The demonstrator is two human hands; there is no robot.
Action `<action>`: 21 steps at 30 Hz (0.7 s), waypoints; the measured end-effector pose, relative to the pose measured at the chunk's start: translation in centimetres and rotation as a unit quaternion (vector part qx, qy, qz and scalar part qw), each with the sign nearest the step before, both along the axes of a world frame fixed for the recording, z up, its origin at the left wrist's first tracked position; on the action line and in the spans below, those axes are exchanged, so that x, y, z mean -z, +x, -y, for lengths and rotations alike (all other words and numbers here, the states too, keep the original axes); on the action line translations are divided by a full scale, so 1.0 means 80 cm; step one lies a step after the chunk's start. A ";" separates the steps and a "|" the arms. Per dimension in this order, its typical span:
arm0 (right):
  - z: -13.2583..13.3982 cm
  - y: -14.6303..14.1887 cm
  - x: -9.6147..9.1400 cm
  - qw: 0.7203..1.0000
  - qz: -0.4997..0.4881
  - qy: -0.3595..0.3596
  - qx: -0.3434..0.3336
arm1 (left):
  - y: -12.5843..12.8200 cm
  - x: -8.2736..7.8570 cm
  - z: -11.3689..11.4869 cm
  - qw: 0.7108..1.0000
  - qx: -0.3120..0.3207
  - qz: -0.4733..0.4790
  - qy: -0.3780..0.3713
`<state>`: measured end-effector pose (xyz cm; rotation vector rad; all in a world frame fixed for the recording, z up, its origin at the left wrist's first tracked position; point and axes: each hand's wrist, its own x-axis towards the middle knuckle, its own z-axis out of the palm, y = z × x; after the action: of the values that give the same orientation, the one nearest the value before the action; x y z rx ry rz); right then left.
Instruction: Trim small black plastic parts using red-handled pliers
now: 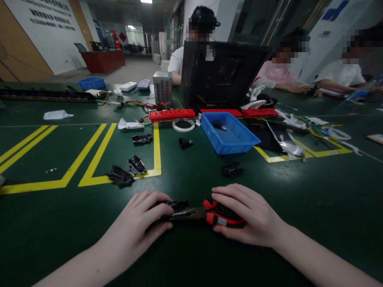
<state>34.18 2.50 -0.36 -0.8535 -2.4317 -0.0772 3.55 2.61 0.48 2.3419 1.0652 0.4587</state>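
Observation:
Low on the green table, my left hand is curled over a small black plastic part, pressing it down. My right hand is closed on the red and black handles of a pair of pliers. The pliers' jaws point left and meet the black part between my hands. Several other black plastic pieces lie ahead: two near the yellow line, one in front of my right hand, and one farther back.
A blue bin holds a small dark object. Behind it lie red power strips, a tape ring, a metal box and a black monitor back. Three people sit across the table.

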 end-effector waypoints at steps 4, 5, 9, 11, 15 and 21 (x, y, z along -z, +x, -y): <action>0.001 -0.001 0.000 1.000 0.030 0.003 0.001 | -0.001 0.000 -0.001 1.000 0.013 -0.005 0.013; 0.001 -0.001 -0.001 0.999 0.040 0.000 0.004 | -0.001 0.000 -0.001 1.000 0.013 -0.006 0.015; 0.001 -0.005 -0.004 0.998 0.058 -0.016 0.025 | -0.002 0.001 0.001 1.000 0.015 0.000 0.016; 0.001 -0.008 -0.006 0.998 0.058 -0.014 0.036 | -0.002 0.002 0.001 1.000 0.016 0.003 0.014; 0.001 -0.011 -0.005 0.998 0.036 0.002 0.042 | -0.003 0.002 0.000 1.000 0.023 0.002 0.012; 0.002 -0.010 -0.004 0.999 0.024 0.013 0.033 | -0.001 -0.002 -0.001 1.000 0.029 -0.010 0.003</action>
<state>33.36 2.36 -0.01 -0.9305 -2.4409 -0.1542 3.48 2.69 0.64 2.3808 1.0037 0.4197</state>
